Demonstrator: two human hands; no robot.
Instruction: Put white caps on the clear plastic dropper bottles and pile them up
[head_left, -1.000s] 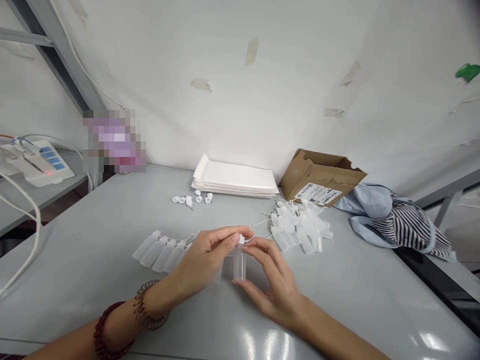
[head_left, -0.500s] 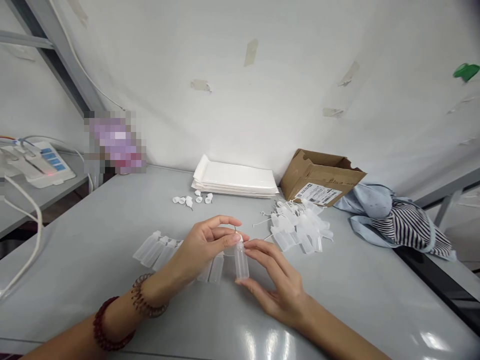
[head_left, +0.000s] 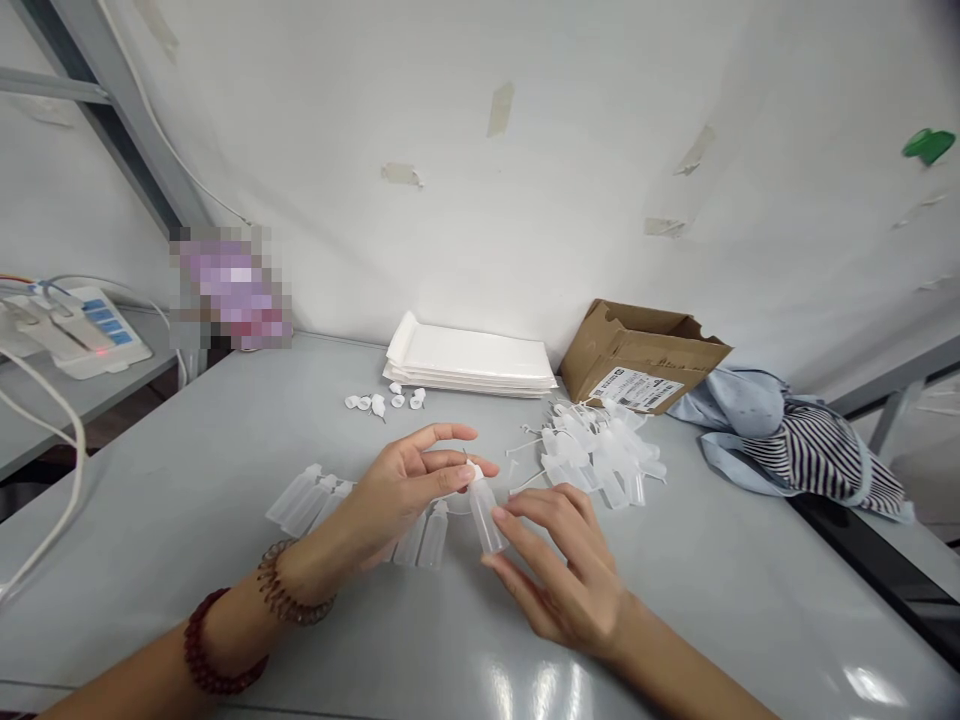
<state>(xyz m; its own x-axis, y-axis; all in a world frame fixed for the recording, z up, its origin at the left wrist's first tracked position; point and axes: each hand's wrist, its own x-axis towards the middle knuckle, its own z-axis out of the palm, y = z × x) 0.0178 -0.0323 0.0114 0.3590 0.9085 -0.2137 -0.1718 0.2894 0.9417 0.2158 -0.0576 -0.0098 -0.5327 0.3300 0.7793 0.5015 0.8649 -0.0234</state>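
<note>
Grey and glossy, our bench [head_left: 675, 620] stands against a white wall [head_left: 585, 220] that bears scraps of tape [head_left: 500, 109]. Near the front, our left hand [head_left: 397, 485] has its thumb and a finger pinched on a white cap [head_left: 475, 471], with the index finger raised clear of it. That cap sits atop a clear bottle [head_left: 487, 522], and a thin dark tip sticks up from it. Our right hand [head_left: 566, 560] holds the bottle between thumb and fingertip, the thumb low by its base. We have it tilted, its top leaning toward 11 o'clock. On our left wrist we wear a coiled brown bracelet [head_left: 276, 590] and a red bracelet [head_left: 196, 645].

Taking the held bottle as the clock's centre, we see a row of bottles [head_left: 301, 500] at 9 o'clock, partly hidden behind our left hand. At 2 o'clock lies a loose pile of bottles [head_left: 592, 455]. Loose caps [head_left: 377, 406] lie between 10 and 11 o'clock. Further out, white envelopes [head_left: 472, 355] are stacked at 12 o'clock near the wall, and an open box [head_left: 637, 350] stands between 1 and 2 o'clock. Blue and striped cloth [head_left: 817, 450] is bundled near 3 o'clock, beside the box. Toward 10 o'clock we find a purple thing [head_left: 236, 285], too blurred to name.
</note>
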